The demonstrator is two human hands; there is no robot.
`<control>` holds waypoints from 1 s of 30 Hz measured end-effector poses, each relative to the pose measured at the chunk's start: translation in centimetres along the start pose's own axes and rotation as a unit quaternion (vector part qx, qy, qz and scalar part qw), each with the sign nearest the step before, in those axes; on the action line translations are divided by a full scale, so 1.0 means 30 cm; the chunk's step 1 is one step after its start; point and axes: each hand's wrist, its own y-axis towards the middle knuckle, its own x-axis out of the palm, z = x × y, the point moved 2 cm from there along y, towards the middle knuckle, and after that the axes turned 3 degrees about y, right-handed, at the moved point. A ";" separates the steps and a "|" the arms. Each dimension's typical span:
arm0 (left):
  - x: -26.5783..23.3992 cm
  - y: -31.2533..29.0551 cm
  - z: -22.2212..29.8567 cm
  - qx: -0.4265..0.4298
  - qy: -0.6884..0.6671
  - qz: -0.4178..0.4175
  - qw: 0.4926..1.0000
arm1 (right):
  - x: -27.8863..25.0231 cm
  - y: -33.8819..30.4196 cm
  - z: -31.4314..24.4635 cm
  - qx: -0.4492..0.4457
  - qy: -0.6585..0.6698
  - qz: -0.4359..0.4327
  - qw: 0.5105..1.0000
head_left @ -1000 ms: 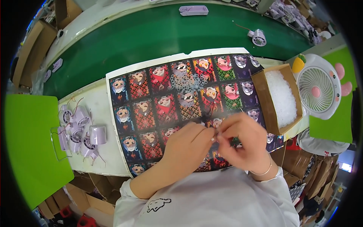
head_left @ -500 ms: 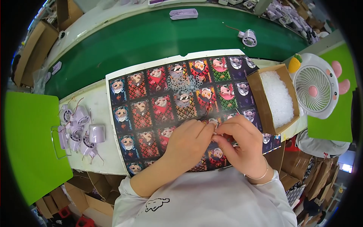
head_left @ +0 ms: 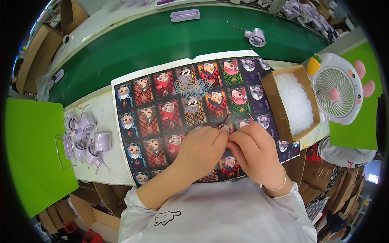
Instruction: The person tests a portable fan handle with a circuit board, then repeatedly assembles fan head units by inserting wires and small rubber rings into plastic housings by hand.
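While both hands stay pressed together at the near edge of the desk, the left hand (head_left: 200, 148) and right hand (head_left: 253, 152) have drawn slightly closer to the body than a second ago, fingertips pinched on a small part with thin wires (head_left: 224, 123) rising between them; the part itself is too small to identify. The fine work therefore appears to be continuing, not finished. Beneath the hands lies a printed sheet (head_left: 162, 101) of coloured cartoon panels, with loose small clear rings (head_left: 190, 86) near its middle. At the right edge stands a brown cardboard box (head_left: 279, 105) of white translucent pieces. Lilac fan parts (head_left: 87, 135) lie at the left edge. A white desk fan (head_left: 336, 91) stands far right; beyond runs a green conveyor belt (head_left: 162, 40).
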 end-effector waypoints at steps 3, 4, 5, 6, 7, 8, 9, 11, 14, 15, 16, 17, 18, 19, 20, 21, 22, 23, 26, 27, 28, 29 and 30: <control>0.007 -0.001 0.014 -0.005 0.011 -0.005 1.000 | -0.001 -0.002 0.010 0.009 -0.005 -0.009 1.000; 0.006 -0.006 0.025 0.000 0.044 -0.006 0.999 | -0.002 -0.002 0.014 0.017 -0.002 -0.010 1.000; 0.006 -0.008 0.033 0.004 0.077 -0.008 0.997 | -0.001 -0.006 0.024 0.017 -0.001 -0.009 1.000; 0.010 -0.008 0.033 0.004 0.077 -0.007 0.997 | 0.001 -0.012 0.038 0.031 0.006 -0.020 0.999; 0.016 -0.010 0.030 0.009 0.050 -0.003 0.999 | 0.002 -0.019 0.050 0.045 0.013 -0.031 0.998; 0.021 -0.013 0.026 0.013 0.022 0.002 1.000 | 0.001 -0.025 0.057 0.045 0.013 -0.031 0.998; 0.031 -0.008 0.014 0.014 0.023 0.003 1.000 | 0.000 -0.030 0.069 0.053 0.025 -0.032 0.998; 0.050 0.009 -0.022 0.000 -0.030 0.009 1.000 | 0.012 -0.035 0.091 0.061 0.036 -0.034 0.997; 0.064 0.019 -0.062 -0.002 -0.094 0.002 0.996 | 0.035 -0.061 0.144 0.117 0.121 0.089 0.982; 0.076 -0.007 -0.074 -0.051 -0.113 -0.061 0.990 | 0.050 -0.074 0.152 0.120 0.122 0.089 0.981; 0.085 -0.021 -0.075 -0.052 -0.115 -0.062 0.990 | 0.076 -0.095 0.177 0.246 0.418 0.118 0.866; 0.090 -0.028 -0.078 -0.071 -0.117 -0.054 0.989 | 0.111 -0.116 0.192 0.343 0.665 0.135 0.649; 0.092 -0.034 -0.079 -0.092 -0.118 -0.046 0.988 | 0.132 -0.122 0.209 0.343 0.757 0.134 0.541; 0.096 -0.038 -0.070 -0.095 -0.119 -0.046 0.987 | 0.148 -0.133 0.216 0.345 0.756 0.133 0.540; 0.101 -0.042 -0.062 -0.154 -0.116 -0.023 0.981 | 0.162 -0.147 0.220 0.376 0.708 0.134 0.582; 0.105 -0.047 -0.063 -0.214 -0.110 0.000 0.971 | 0.175 -0.155 0.221 0.405 0.657 0.134 0.622; 0.109 -0.050 -0.061 -0.216 -0.109 0.000 0.970 | 0.188 -0.151 0.205 0.445 0.551 0.126 0.694; 0.110 -0.053 -0.062 -0.223 -0.088 0.010 0.971 | 0.202 -0.144 0.189 0.392 0.495 0.107 0.768; 0.109 -0.067 -0.046 -0.249 -0.058 0.032 0.966 | 0.210 -0.135 0.166 0.311 0.392 0.058 0.864; 0.107 -0.070 -0.045 -0.264 -0.051 0.045 0.962 | 0.204 -0.120 0.154 0.274 0.324 0.046 0.904; 0.102 -0.077 -0.051 -0.265 -0.052 0.046 0.962 | 0.197 -0.107 0.144 0.236 0.254 0.035 0.938; 0.096 -0.088 -0.061 -0.256 -0.078 0.025 0.963 | 0.192 -0.098 0.141 0.206 0.228 0.039 0.951; 0.093 -0.098 -0.065 -0.248 -0.103 0.005 0.963 | 0.196 -0.095 0.150 0.206 0.230 0.037 0.951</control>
